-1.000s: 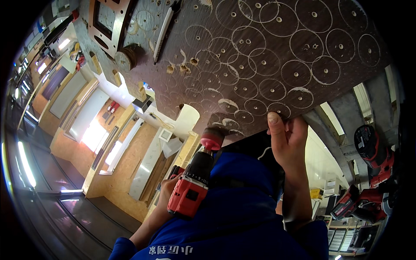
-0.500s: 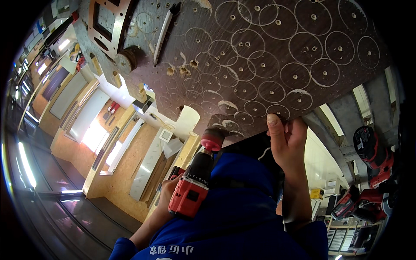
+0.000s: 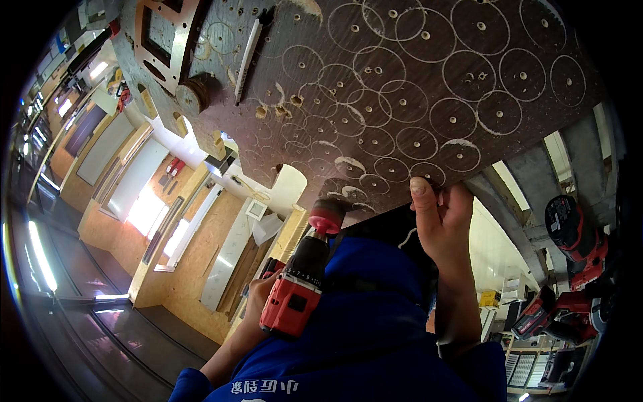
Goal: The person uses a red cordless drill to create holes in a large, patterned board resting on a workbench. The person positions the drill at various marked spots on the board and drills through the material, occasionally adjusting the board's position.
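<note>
My left hand (image 3: pixel 260 295) is wrapped round the grip of a red-and-black cordless drill (image 3: pixel 292 305). A pinkish-red cup-shaped attachment with a dark rim (image 3: pixel 326 216) sits in its chuck. That attachment meets the near edge area of a dark brown wooden board (image 3: pixel 395 60); whether it presses in cannot be told. Scribed circles with small centre holes cover the board. My right hand (image 3: pixel 442 218) pinches the board's near edge, thumb on top and the other fingers mostly hidden beneath.
On the board lie a slim white-and-black stick (image 3: pixel 248 60), a round wooden disc (image 3: pixel 193 96) and a copper-coloured frame plate (image 3: pixel 164 40). Red-and-black power tools (image 3: pixel 576 234) rest on grey slats (image 3: pixel 529 194) at right. Wooden-walled shelving and panels (image 3: pixel 194 261) stand at left.
The board, with the stick and plate on it, has shifted slightly left, and my right hand has moved with it. The drill is nearly where it was.
</note>
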Demonstrator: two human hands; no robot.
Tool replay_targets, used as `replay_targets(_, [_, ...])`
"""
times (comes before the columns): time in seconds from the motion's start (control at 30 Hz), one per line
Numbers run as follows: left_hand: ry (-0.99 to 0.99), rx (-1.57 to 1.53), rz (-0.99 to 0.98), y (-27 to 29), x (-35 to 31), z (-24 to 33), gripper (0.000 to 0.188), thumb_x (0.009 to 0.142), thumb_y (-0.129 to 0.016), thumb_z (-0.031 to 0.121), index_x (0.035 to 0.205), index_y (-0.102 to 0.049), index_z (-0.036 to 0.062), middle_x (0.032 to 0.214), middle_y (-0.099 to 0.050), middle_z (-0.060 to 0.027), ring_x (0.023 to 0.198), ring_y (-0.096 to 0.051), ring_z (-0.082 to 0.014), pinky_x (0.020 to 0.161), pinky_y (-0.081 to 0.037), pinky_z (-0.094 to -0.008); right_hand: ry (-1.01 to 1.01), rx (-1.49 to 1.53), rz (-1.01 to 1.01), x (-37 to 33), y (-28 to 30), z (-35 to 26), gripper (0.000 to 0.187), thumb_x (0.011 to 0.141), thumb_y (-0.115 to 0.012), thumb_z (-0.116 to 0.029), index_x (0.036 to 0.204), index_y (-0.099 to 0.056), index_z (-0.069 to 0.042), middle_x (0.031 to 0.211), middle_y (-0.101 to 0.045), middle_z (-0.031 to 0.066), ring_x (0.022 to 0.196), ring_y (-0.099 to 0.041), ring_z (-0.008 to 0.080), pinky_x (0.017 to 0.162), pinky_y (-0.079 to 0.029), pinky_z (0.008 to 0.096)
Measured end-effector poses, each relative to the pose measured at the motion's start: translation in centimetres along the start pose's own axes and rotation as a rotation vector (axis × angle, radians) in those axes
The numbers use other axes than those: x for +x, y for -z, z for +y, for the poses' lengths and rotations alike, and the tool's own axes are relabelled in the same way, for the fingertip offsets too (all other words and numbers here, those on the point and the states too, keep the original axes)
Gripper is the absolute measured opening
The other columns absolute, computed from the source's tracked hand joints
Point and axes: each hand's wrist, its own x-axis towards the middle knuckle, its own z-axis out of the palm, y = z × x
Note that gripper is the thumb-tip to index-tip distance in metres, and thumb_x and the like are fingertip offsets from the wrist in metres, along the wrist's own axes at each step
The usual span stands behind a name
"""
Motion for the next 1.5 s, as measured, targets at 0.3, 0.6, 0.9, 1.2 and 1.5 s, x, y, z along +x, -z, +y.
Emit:
replay_targets(0.3, [0.091,-0.12,-0.008,-0.1,0.0,-0.3,0.031,0.076,-0.075,0.015,0.104,-0.065,0.0037,0.083,-0.069,-0.0078,0.073,-0.069,-0.0188,0.068,-0.052,-0.0292,-0.03,-0.004,-0.02,-0.1,0.2,-0.1,0.025,0.094,-0.064,-0.024,0.097,-0.056,0.0,0.075,-0.059,0.0017,0.06,-0.053,0.0062,0.054,-0.045,0.0211])
replay_targets(0.6, [0.065,-0.099,0.018,-0.4,-0.2,-0.8,0.03,0.076,-0.075,0.015,0.102,-0.065,0.0037,0.08,-0.069,-0.0074,0.072,-0.069,-0.02,0.067,-0.052,-0.0296,-0.002,0.006,-0.008,0.0,0.0,0.0,0.023,0.093,-0.065,-0.021,0.095,-0.057,0.0,0.074,-0.059,0.0019,0.061,-0.054,0.0064,0.054,-0.047,0.0213])
replay_targets(0.9, [0.023,-0.044,0.02,0.1,0.3,0.8,0.029,0.076,-0.075,0.017,0.099,-0.065,0.0033,0.079,-0.069,-0.0081,0.07,-0.069,-0.0222,0.066,-0.052,-0.0312,-0.009,-0.041,-0.013,-0.2,0.1,0.2,0.023,0.094,-0.064,-0.021,0.096,-0.057,0.0,0.076,-0.059,0.0027,0.063,-0.055,0.0068,0.056,-0.05,0.0227])
replay_targets(1.2, [0.031,-0.048,0.003,-0.4,-0.2,-0.8,0.028,0.076,-0.075,0.017,0.099,-0.065,0.003,0.078,-0.069,-0.0082,0.07,-0.069,-0.0219,0.065,-0.052,-0.0314,-0.029,-0.057,-0.013,-0.3,0.2,0.1,0.022,0.094,-0.063,-0.021,0.098,-0.056,0.0,0.077,-0.058,0.0018,0.064,-0.055,0.0068,0.057,-0.05,0.0227])
replay_targets(1.5, [0.024,-0.075,0.011,0.0,0.2,0.3,0.032,0.075,-0.076,0.016,0.101,-0.065,0.0027,0.079,-0.069,-0.0073,0.07,-0.069,-0.0206,0.064,-0.053,-0.0306,-0.053,-0.025,-0.027,-0.2,0.3,0.0,0.022,0.094,-0.063,-0.022,0.098,-0.056,-0.001,0.076,-0.058,0.0018,0.064,-0.054,0.0069,0.058,-0.049,0.0228])
